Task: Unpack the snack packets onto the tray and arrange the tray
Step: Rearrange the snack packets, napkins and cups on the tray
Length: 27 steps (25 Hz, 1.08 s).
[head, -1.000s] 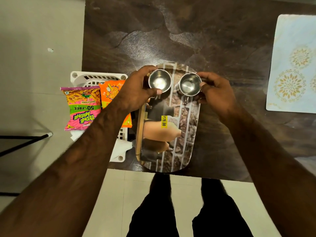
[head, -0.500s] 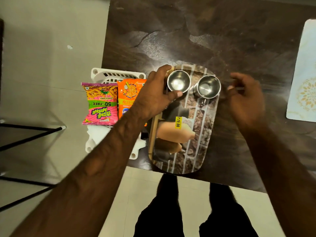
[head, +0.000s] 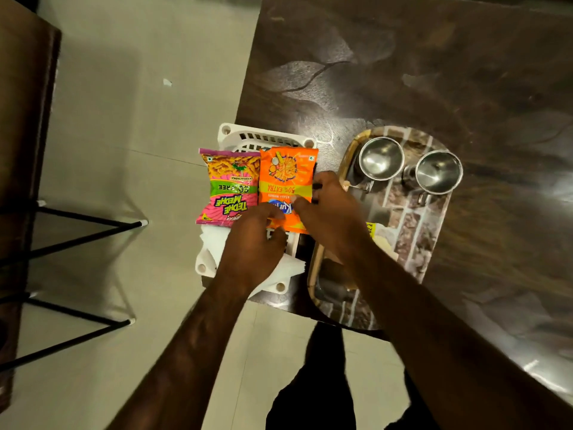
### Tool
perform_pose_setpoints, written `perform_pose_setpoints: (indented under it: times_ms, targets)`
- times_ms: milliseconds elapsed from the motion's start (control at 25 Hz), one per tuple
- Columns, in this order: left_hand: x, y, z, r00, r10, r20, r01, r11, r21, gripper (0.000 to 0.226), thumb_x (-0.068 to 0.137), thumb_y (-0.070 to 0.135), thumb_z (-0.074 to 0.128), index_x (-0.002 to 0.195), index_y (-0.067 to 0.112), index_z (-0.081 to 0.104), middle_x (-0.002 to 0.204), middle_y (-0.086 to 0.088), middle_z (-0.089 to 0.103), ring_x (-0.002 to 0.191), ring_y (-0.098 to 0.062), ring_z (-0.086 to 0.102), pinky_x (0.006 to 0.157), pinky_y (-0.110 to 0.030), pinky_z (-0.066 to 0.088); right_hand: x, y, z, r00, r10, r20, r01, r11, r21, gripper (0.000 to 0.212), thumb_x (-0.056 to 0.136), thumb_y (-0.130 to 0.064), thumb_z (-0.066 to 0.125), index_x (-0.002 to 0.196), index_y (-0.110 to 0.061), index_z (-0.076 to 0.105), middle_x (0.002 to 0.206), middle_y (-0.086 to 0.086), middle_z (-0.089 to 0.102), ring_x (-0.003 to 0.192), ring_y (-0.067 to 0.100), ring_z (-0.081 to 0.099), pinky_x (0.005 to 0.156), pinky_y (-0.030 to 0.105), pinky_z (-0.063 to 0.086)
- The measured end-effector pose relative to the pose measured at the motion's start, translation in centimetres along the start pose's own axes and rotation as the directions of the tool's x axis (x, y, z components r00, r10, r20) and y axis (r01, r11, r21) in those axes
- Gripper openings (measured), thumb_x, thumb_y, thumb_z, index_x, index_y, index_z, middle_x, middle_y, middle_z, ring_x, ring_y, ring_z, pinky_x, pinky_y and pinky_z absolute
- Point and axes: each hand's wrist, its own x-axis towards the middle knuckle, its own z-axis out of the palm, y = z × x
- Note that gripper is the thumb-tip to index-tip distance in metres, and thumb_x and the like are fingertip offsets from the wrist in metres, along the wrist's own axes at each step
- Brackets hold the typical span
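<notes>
Snack packets, two in number, lie side by side on a white plastic basket (head: 266, 138) at the left edge of the dark desk (head: 403, 72): a pink packet (head: 231, 181) to the left and an orange packet (head: 286, 178) touching it on the right. Neither is on the tray (head: 412, 243) yet; that tray sits just beside the basket and carries two steel cups (head: 381, 158) at its far end. The left hand (head: 251, 252) rests on the near edge of the orange packet with fingers curled, and the right hand (head: 328, 212) lies on the packet's near right corner, fingers bent over it; whether either has closed a firm pinch cannot be told. Judged by appearance, the packets are light, air-puffed foil pouches: soft, glossy and liable to slip, with brittle contents that squeezing would crush. The flat sealed seam at either end looks the soundest place to take hold. White paper (head: 214, 240) lies beneath them.
</notes>
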Motion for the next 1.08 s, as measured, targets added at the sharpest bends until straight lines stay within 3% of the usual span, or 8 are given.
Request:
perform_pose_setpoints:
  times_ms: [240,400,480,600,680,800,920,1080]
  targets:
    - [0.2,0.1,-0.7,0.996,0.033,0.077,-0.028,0.997,-0.068,0.021,0.093,0.004,0.065,0.112,0.011,0.066,0.117,-0.004,0.07,0.11,-0.023,0.065,0.093,-0.039,0.057,1.0,-0.8,0.8,0.991,0.02,-0.132,-0.029,0.997,-0.067,0.038,0.095,-0.042,0.071,0.126,-0.023,0.063,0.12,-0.003,0.077,0.11,0.026,0.073,0.097,0.04,0.058]
    - [1.2,-1.2,-4.0,0.965,0.037,-0.261,-0.075,0.988,-0.138,0.018,0.087,0.009,0.062,0.105,0.012,0.064,0.103,-0.006,0.068,0.087,-0.02,0.066,0.078,-0.037,0.056,-2.0,4.0,-1.4,1.0,0.027,-0.008,-0.024,0.963,0.269,0.024,0.096,-0.017,0.075,0.12,-0.018,0.073,0.104,-0.007,0.081,0.087,0.009,0.078,0.079,0.03,0.063]
    - [2.3,-3.2,-5.9,0.913,0.014,-0.407,-0.017,1.0,-0.003,0.033,0.082,0.016,0.067,0.113,0.011,0.06,0.111,-0.012,0.06,0.093,-0.027,0.063,0.083,-0.043,0.054,-4.6,8.3,-3.5,0.991,0.131,0.015,-0.126,0.91,0.394,0.023,0.094,-0.008,0.076,0.115,-0.017,0.075,0.101,-0.001,0.083,0.087,0.011,0.08,0.074,0.035,0.065]
    - [4.6,-5.2,-6.6,0.943,-0.191,-0.274,0.234,0.963,0.133,0.066,0.078,0.046,0.079,0.128,0.011,0.055,0.123,-0.013,0.058,0.11,-0.034,0.06,0.094,-0.052,0.051,-6.8,14.2,-6.3,0.936,0.351,0.0,-0.293,0.783,0.548,0.029,0.097,-0.001,0.069,0.125,-0.005,0.073,0.116,0.017,0.08,0.111,0.042,0.075,0.098,0.065,0.058]
    - [6.0,-5.3,-6.0,0.959,-0.245,-0.143,0.266,0.951,0.155,0.065,0.075,0.056,0.078,0.123,0.015,0.062,0.119,-0.009,0.066,0.108,-0.031,0.064,0.092,-0.049,0.053,-6.4,16.4,-7.8,0.902,0.428,-0.047,-0.321,0.741,0.59,0.031,0.098,0.001,0.066,0.129,-0.001,0.07,0.119,0.021,0.078,0.111,0.042,0.075,0.1,0.061,0.058]
    - [6.8,-5.1,-5.3,0.961,-0.25,-0.121,0.261,0.961,0.091,0.053,0.074,0.046,0.083,0.112,0.014,0.065,0.107,-0.007,0.072,0.097,-0.03,0.069,0.081,-0.041,0.053,-4.5,17.5,-9.3,0.889,0.432,-0.153,-0.285,0.782,0.555,0.026,0.097,-0.003,0.071,0.122,-0.003,0.073,0.116,0.023,0.079,0.087,0.03,0.08,0.083,0.049,0.066]
    - [6.7,-4.4,-5.4,0.957,-0.264,-0.117,0.267,0.964,0.013,0.048,0.074,0.033,0.087,0.108,0.015,0.057,0.104,-0.002,0.068,0.096,-0.028,0.067,0.08,-0.039,0.051,-3.0,17.6,-10.0,0.876,0.413,-0.247,-0.265,0.842,0.47,0.018,0.092,-0.008,0.079,0.109,-0.011,0.074,0.107,0.02,0.08,0.094,0.04,0.079,0.086,0.063,0.063]
    - [4.7,-2.3,-6.7,0.955,-0.297,-0.004,0.29,0.937,-0.196,0.064,0.069,0.023,0.091,0.12,0.017,0.053,0.107,0.001,0.071,0.096,-0.021,0.072,0.08,-0.041,0.059,-2.7,17.4,-9.9,0.865,0.429,-0.261,-0.275,0.839,0.47,0.022,0.088,-0.013,0.084,0.103,-0.019,0.068,0.107,0.019,0.078,0.097,0.041,0.079,0.081,0.061,0.065]
